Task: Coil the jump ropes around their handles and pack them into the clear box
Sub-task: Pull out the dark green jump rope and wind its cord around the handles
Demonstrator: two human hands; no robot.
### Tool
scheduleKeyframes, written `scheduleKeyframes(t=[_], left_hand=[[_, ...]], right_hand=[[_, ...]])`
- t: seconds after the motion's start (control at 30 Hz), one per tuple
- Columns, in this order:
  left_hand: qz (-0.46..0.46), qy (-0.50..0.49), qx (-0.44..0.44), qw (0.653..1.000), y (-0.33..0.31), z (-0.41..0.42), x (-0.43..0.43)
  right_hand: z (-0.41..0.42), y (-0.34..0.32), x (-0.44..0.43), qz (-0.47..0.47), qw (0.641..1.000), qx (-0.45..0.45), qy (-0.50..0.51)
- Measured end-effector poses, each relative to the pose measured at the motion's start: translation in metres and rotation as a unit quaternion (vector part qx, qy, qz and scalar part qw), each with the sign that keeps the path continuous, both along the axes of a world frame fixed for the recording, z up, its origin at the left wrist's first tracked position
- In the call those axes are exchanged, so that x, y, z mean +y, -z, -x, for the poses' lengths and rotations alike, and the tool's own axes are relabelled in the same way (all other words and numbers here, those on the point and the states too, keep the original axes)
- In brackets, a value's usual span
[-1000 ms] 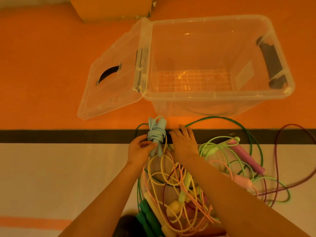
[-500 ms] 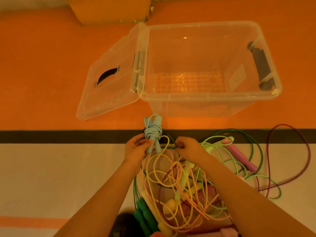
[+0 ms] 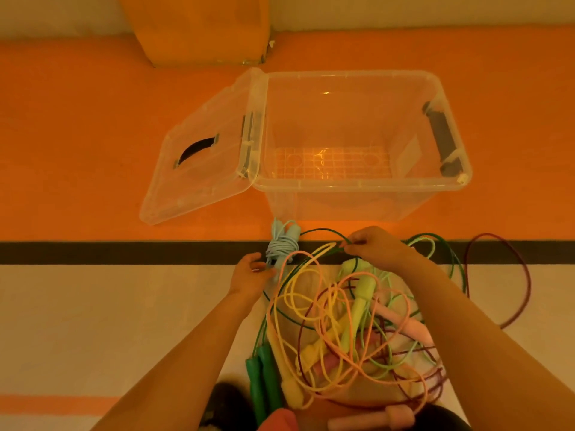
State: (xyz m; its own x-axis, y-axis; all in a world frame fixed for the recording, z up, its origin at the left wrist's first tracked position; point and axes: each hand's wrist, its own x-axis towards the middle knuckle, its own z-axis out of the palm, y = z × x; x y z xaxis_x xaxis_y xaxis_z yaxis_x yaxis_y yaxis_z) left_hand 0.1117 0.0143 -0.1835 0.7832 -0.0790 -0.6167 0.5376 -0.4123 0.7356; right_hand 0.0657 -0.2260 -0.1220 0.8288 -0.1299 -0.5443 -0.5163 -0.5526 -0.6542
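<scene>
A light blue jump rope (image 3: 282, 245), coiled round its handles, stands just in front of the clear box (image 3: 357, 185). My left hand (image 3: 251, 276) grips its lower end. To its right, my right hand (image 3: 371, 245) pinches loops of rope lifted from a tangled pile of ropes (image 3: 351, 331) in yellow, pink, green and maroon. The box is open and holds nothing; its lid (image 3: 202, 160) leans off the left side. Green handles (image 3: 261, 377) lie at the pile's near left.
An orange block (image 3: 199, 29) stands behind the box against the wall. A black floor stripe (image 3: 124, 252) runs across below the box. A maroon rope loop (image 3: 510, 275) spreads out on the right. A pink handle (image 3: 373, 419) lies near the bottom edge.
My right hand has closed on loops from the pile and lifted them to the right. The left hand keeps hold of the blue coil. The view has tilted, so the box sits lower.
</scene>
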Motion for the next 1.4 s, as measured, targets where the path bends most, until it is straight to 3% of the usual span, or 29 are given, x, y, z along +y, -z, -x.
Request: scheduleKeyframes(t=[0.2, 0.4, 0.6, 0.73, 0.87, 0.97, 1.1, 1.2, 1.4], left_hand=[[0.018, 0.118, 0.054, 0.991, -0.011, 0.006, 0.001], [-0.013, 0.091, 0.027, 0.995, -0.005, 0.012, -0.005], [0.129, -0.039, 0.088, 0.987, -0.014, 0.019, 0.008], [0.222, -0.105, 0.108, 0.963, -0.026, 0.019, 0.018], [0.239, -0.144, 0.106, 0.954, -0.03, 0.021, 0.027], [0.201, -0.144, 0.096, 0.964, -0.027, 0.025, 0.036], [0.147, -0.157, 0.085, 0.973, -0.02, 0.03, 0.041], [0.125, -0.167, 0.08, 0.975, -0.017, 0.033, 0.042], [0.112, -0.106, 0.117, 0.981, -0.017, 0.028, 0.054]], right_hand=[[-0.003, -0.019, -0.001, 0.064, 0.998, -0.022, -0.005], [-0.007, -0.047, 0.008, -0.026, 0.999, -0.009, 0.029], [0.009, -0.039, -0.013, 0.127, 0.99, 0.02, 0.051], [0.023, -0.037, -0.025, 0.256, 0.961, 0.006, 0.104], [0.039, -0.033, -0.042, 0.352, 0.918, -0.016, 0.181], [0.051, -0.027, -0.039, 0.391, 0.905, 0.021, 0.165], [0.055, -0.014, 0.01, 0.378, 0.922, -0.023, 0.081], [0.053, 0.007, 0.063, 0.287, 0.951, -0.112, -0.042], [0.056, 0.04, 0.126, 0.164, 0.97, -0.057, -0.172]])
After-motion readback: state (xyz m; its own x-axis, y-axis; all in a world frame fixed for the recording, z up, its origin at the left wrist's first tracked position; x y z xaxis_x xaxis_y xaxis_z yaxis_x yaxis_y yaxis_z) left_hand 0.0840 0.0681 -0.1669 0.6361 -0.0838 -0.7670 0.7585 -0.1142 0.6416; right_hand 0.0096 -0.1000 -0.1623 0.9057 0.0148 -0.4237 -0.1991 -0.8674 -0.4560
